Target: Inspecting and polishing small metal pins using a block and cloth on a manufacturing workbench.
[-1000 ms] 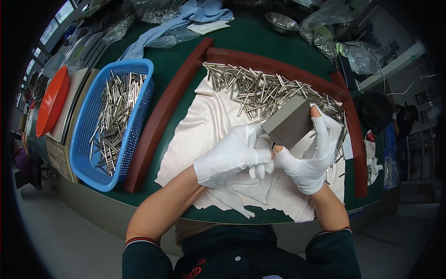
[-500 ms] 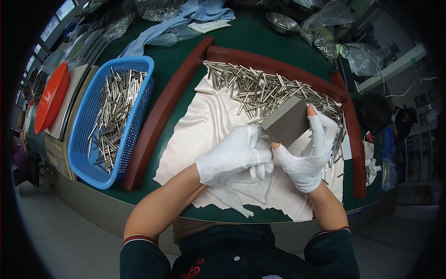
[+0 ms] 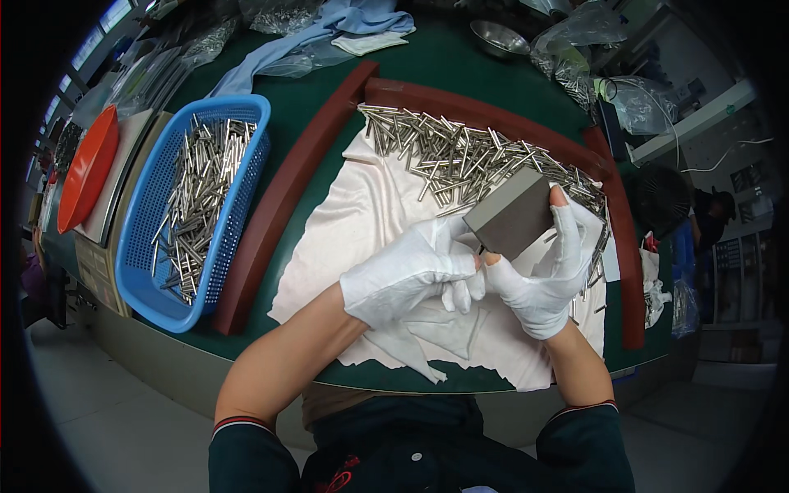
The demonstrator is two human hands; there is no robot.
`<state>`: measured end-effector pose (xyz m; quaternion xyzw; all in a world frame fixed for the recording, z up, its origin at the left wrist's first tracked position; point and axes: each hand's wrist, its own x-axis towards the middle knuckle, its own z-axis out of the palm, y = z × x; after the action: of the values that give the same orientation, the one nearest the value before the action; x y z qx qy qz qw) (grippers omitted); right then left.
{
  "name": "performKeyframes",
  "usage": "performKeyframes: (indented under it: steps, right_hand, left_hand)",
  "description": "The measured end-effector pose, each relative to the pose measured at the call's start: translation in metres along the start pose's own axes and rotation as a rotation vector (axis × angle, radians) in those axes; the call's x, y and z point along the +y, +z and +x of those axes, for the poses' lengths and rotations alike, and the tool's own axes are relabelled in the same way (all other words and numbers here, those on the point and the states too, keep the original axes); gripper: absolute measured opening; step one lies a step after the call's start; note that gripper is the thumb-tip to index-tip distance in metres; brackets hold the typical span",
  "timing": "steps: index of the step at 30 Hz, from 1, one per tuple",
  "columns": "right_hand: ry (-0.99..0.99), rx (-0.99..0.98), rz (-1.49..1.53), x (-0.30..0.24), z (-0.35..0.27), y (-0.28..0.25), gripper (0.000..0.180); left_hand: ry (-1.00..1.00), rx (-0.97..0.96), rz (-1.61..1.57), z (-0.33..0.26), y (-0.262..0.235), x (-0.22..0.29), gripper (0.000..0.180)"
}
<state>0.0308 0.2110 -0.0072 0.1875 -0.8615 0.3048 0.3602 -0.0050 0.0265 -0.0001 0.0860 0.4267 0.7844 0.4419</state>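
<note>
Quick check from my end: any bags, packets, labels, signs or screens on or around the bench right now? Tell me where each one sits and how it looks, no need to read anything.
Clear plastic bags: far right of the bench, crumpled, shiny.
Clear plastic bags, far left: flat, see-through, stacked by the bench edge.
Cardboard box: left edge below the blue basket, tan, with a printed side.
Screens or signs: none clearly seen.

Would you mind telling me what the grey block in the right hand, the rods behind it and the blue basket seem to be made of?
Grey block: matte, flat-faced, sharp-edged; possibly an abrasive or sanding block, though the look leaves it open.
Rods: bright silvery glints, most likely polished or plated metal.
Blue basket: uniform colour with moulded mesh walls, apparently plastic.
Right hand: in a white knit glove, seemingly cotton, fingertips bare.
</note>
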Motion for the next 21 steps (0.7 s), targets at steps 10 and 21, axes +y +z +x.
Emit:
performKeyframes:
  steps: [10, 21]
  right_hand:
    - [-0.024, -0.009, -0.017, 0.004, 0.001, -0.002, 0.088]
    - [0.012, 0.001, -0.001, 0.005, -0.002, 0.000, 0.087]
  left_hand:
    - [-0.013, -0.055, -0.088, -0.003, -0.008, 0.003, 0.057]
    - [0.038, -0.014, -0.197, -0.002, -0.009, 0.003, 0.063]
